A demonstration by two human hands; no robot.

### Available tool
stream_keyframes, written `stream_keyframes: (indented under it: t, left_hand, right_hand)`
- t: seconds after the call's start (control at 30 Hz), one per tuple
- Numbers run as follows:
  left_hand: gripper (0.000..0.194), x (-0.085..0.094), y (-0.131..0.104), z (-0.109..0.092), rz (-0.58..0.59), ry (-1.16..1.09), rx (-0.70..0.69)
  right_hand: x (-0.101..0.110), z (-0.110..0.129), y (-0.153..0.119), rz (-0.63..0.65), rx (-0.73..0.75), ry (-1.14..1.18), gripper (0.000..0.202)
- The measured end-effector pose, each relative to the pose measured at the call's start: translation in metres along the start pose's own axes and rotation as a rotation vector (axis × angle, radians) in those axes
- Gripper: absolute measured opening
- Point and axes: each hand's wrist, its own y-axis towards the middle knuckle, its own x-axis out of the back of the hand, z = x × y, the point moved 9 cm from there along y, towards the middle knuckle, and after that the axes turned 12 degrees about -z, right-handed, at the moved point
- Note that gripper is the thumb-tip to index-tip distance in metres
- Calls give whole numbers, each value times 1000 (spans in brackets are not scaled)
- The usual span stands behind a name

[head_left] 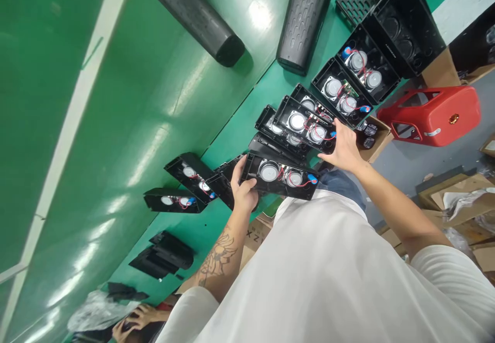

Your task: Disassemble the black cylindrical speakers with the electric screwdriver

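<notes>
A long green workbench (127,100) fills the left and middle, its glossy top catching bright patches of overhead light, with a pale stripe (65,126) running along it. To the right lies grey floor (410,167), where a red plastic stool (429,113) sits. Brown cardboard boxes (452,198) crowd the floor on the near right.

- A row of open black plastic speaker housings (297,126) runs along the green desk (154,100) edge, overlapping one another.
- The left hand (243,191) grips the nearest open black speaker housing (280,175).
- The right hand (342,147) rests on the next one.
- Two dark perforated cylindrical speaker covers (305,18) lie farther onto the desk.
- A red plastic stool (433,116) stands beyond the edge.
</notes>
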Motion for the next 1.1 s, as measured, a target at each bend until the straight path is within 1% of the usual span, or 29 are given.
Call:
stream_keyframes:
  t: [0.2,0.3,0.4,0.53,0.67,0.77,0.83,0.9,0.97,1.03,1.1]
  left_hand:
    - [71,11,-5,3,-29,3,5]
    - [72,17,-9,7,-50,3,1]
    - [71,22,-14,12,-71,-10,-5]
    - [71,29,-26,20,-111,-58,-14]
    - [70,43,-50,37,-187,-152,-14]
    - [68,63,-80,59,-265,-246,-6]
    - [67,81,-105,82,-326,-311,20]
    - [64,101,-132,111,-401,-373,76]
    - [54,123,-161,143,-494,-429,155]
    - [41,143,-191,172,-597,-493,242]
    - [39,159,-217,197,-699,-586,320]
  right_hand:
    - [-3,-2,0,-92,32,-12,124]
    - [1,-3,0,-153,62,-11,119]
    - [11,-2,-5,-211,104,-13,116]
    - [31,1,-21,-283,171,-26,112]
    - [52,10,-41,-337,272,-22,111]
    - [65,20,-59,-358,352,-6,110]
    - [70,26,-71,-356,388,5,111]
    - [73,31,-82,-330,408,19,113]
    - [72,36,-90,-281,417,38,117]
    - [67,45,-96,-215,416,67,123]
    - [59,57,-99,-140,397,103,131]
